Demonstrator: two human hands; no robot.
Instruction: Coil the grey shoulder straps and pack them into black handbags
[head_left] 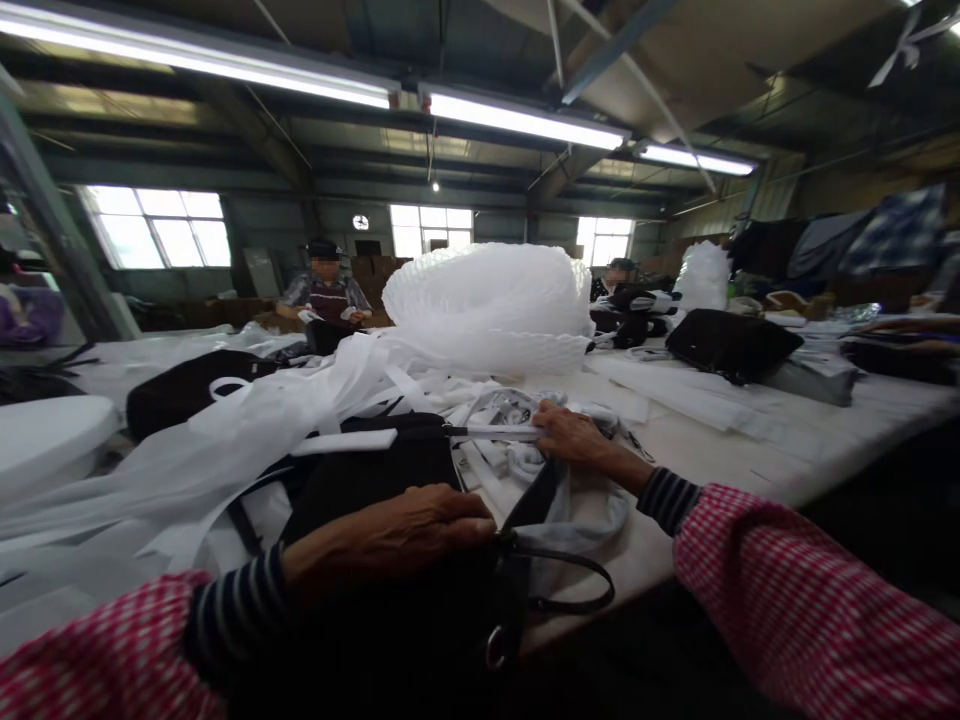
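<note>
A black handbag (375, 480) lies in front of me on the white worktable (720, 450). My left hand (397, 535) rests on the bag's near edge, fingers curled over it beside the thin black strap (570, 570) and metal ring. My right hand (574, 435) reaches past the bag and pinches a white strip (495, 432) that lies among a heap of white strips and wrapping. Both arms wear red-checked sleeves over striped cuffs.
A big roll of white foam netting (487, 300) stands behind the heap. More black bags (727, 345) lie right and left (187, 385). One person (326, 295) works at the far side, another (622, 275) further right. Loose white sheets cover the left.
</note>
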